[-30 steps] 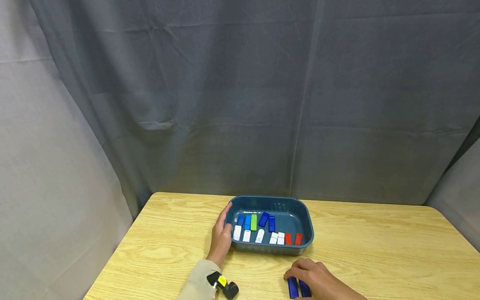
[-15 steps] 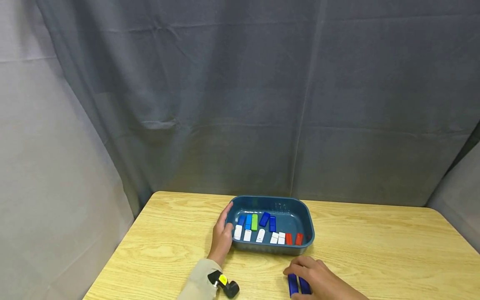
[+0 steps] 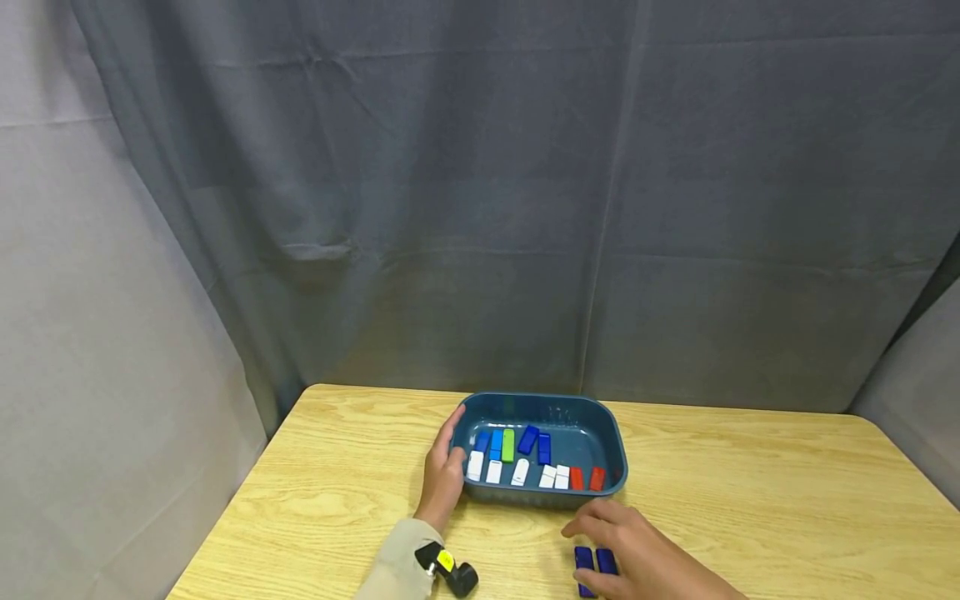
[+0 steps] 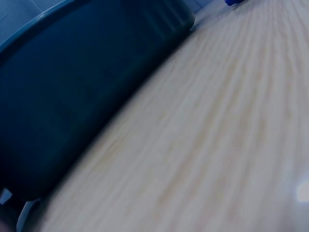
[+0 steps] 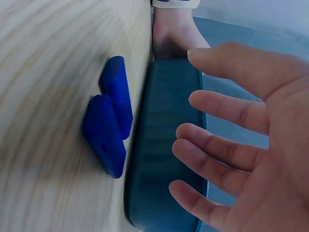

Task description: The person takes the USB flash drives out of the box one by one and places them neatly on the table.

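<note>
Blue blocks (image 5: pixel 105 121) (two), tabletop (image 3: pixel 750 492), right fingers (image 5: pixel 231 108) nearby

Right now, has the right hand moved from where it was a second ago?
Yes: the right hand has moved slightly forward, nearer the tray, which stands in about the same place.

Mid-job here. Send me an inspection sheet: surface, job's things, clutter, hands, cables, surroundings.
Surface: wood-grain table, dry-looking.
Job's things: dark teal tray holding blue, white and red sticks, possibly USB drives, and one green stick; two dark-blue sticks lie on the table in front of it.
Clutter: nothing seen.
Left hand: against the tray's left end; black wrist device on its cuff.
Right hand: over the two dark-blue sticks, holding nothing.
Cables: nothing seen.
Surroundings: grey curtain behind, paler cloth at the sides.
</note>
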{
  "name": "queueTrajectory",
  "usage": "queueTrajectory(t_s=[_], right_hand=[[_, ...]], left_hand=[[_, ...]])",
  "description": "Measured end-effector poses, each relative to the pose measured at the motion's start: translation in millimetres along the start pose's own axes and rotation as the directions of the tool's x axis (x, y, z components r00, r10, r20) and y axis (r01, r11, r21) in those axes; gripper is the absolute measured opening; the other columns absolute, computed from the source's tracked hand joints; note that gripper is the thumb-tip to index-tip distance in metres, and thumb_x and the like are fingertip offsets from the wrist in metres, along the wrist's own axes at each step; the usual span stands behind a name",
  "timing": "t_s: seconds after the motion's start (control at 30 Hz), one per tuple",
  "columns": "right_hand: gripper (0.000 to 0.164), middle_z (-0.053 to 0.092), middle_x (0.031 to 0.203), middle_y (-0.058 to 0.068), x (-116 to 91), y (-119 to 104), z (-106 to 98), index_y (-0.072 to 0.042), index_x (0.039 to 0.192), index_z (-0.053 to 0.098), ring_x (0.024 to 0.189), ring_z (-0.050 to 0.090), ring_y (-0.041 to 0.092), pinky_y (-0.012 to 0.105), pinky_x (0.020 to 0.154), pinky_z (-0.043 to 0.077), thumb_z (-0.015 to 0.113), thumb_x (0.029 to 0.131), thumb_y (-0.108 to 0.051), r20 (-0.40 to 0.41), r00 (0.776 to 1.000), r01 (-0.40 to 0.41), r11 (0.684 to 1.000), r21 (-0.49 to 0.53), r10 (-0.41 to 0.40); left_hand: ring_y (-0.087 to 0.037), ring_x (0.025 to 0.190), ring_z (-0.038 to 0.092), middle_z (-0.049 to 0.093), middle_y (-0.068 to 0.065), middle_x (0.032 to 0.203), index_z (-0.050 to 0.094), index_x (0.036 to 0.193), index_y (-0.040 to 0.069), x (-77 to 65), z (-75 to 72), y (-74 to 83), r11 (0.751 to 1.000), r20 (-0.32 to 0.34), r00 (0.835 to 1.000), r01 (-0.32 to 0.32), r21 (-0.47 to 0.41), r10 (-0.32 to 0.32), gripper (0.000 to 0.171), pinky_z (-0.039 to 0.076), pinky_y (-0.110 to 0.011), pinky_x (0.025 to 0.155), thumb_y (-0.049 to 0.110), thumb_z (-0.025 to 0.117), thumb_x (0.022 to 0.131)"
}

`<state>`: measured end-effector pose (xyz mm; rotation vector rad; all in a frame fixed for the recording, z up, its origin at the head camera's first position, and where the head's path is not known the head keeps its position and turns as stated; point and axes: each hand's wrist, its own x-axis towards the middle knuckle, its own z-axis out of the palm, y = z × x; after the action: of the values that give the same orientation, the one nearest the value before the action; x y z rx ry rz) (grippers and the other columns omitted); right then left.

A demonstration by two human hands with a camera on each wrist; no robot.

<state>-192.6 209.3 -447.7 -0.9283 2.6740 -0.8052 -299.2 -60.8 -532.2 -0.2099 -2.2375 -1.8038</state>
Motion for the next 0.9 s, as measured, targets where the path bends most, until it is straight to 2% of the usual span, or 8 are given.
queueTrajectory(t_s=[0.23,0.37,0.5,0.6,0.77,0.9], right_hand=[[0.036,0.057,0.110,-0.013,2.3,-6.2,-4.2,-0.026,0.113,0.067,0.096,0.051,0.012,0.027,0.079,0.053,0.063,0.088,-0.050,-0.036,0.999,-0.020,0.998,-0.054,0.018],[0.038,0.056,0.110,-0.015,2.2,-10.1,-4.8,-0.029,0.112,0.067,0.096,0.049,0.008,0.027,0.078,0.054,0.059,0.088,-0.056,-0.111,0.994,0.003,0.993,-0.121,-0.016],[0.030,0.056,0.106,-0.016,4.7,-9.8,-4.5,-0.029,0.108,0.067,0.094,0.049,0.004,0.025,0.077,0.053,0.064,0.087,-0.051,-0.228,0.966,0.076,0.980,-0.186,-0.119],[0.026,0.056,0.103,-0.016,9.4,-8.3,-4.3,-0.029,0.104,0.067,0.091,0.049,0.003,0.024,0.076,0.052,0.066,0.086,-0.047,-0.283,0.944,0.109,0.972,-0.210,-0.167],[0.023,0.055,0.101,-0.016,13.9,-5.3,-3.3,-0.026,0.101,0.068,0.090,0.051,0.003,0.022,0.073,0.052,0.073,0.083,-0.039,-0.331,0.926,0.113,0.970,-0.215,-0.181],[0.021,0.056,0.102,-0.016,17.4,-2.8,-4.3,-0.022,0.099,0.069,0.094,0.052,0.004,0.023,0.073,0.052,0.075,0.083,-0.034,-0.374,0.900,0.136,0.959,-0.249,-0.225]], left_hand=[[-0.020,0.142,0.028,0.038,0.008,0.151,0.041,0.147,0.025,-1.0,0.2,-2.4,1.000,-0.004,1.000,0.012,-0.008,-0.012,0.063,0.020,-0.050,0.114,0.000,0.040,0.089],[-0.017,0.142,0.027,0.037,0.011,0.151,0.041,0.147,0.028,-1.9,0.7,-3.4,1.000,-0.003,1.000,0.024,-0.008,-0.024,0.063,0.020,-0.049,0.115,0.000,0.040,0.090],[-0.018,0.142,0.028,0.038,0.010,0.151,0.041,0.147,0.027,-0.3,1.0,-3.3,1.000,-0.010,1.000,0.015,-0.007,-0.015,0.063,0.021,-0.049,0.115,0.000,0.040,0.090],[-0.021,0.142,0.029,0.039,0.007,0.151,0.042,0.147,0.024,1.2,0.8,-3.2,1.000,-0.022,1.000,-0.010,-0.004,0.010,0.063,0.021,-0.051,0.114,-0.001,0.040,0.088],[-0.025,0.141,0.030,0.040,0.003,0.150,0.043,0.146,0.023,1.5,2.5,-5.3,1.000,-0.020,1.000,-0.016,-0.003,0.016,0.064,0.021,-0.054,0.113,-0.002,0.041,0.087],[-0.024,0.142,0.029,0.040,0.004,0.150,0.043,0.146,0.025,1.3,4.4,-6.9,1.000,-0.014,1.000,-0.005,-0.013,0.005,0.065,0.020,-0.054,0.114,-0.002,0.042,0.087]])
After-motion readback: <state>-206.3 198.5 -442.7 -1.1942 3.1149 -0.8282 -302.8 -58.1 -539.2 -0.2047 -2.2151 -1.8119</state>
